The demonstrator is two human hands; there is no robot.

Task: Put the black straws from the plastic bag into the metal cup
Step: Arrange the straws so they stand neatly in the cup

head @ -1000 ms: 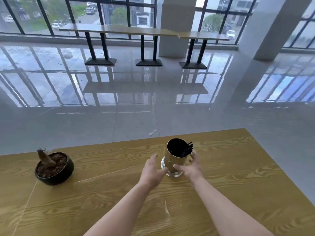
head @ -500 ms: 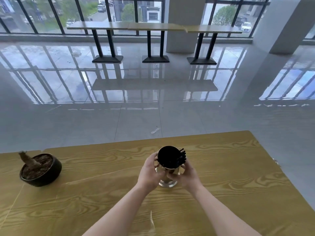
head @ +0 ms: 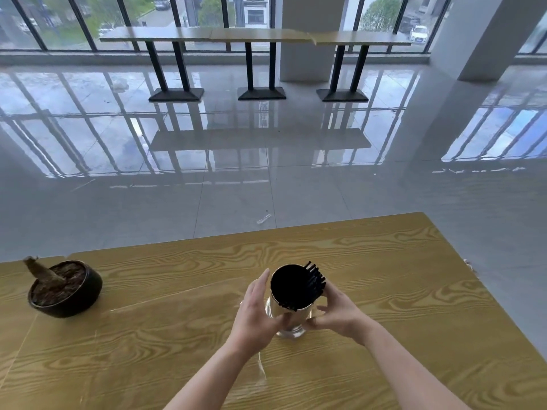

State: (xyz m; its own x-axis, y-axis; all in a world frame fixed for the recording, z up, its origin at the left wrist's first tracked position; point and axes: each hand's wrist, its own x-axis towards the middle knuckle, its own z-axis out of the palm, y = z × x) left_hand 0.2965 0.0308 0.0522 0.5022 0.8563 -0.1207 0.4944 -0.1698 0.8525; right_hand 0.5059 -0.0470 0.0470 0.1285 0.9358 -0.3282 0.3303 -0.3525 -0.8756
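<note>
A shiny metal cup [head: 288, 319] stands on the wooden table [head: 384, 291], near its middle. Several black straws [head: 314, 281] lean against the cup's right rim, and their tips stick out above it. My left hand [head: 257, 315] wraps the cup's left side. My right hand [head: 336, 312] wraps its right side, fingers curled round the lower wall. Both hands touch the cup. No plastic bag is in view.
A black bowl-shaped pot [head: 66, 291] with soil and a cut stump sits at the table's left. The table's far edge runs just beyond the cup, its right edge slants down at the right. Beyond lie a glossy tiled floor and high tables [head: 254, 37] by the windows.
My hands have closed in from either side of the cup and now clasp it. The cup with its straws sits a little nearer to me.
</note>
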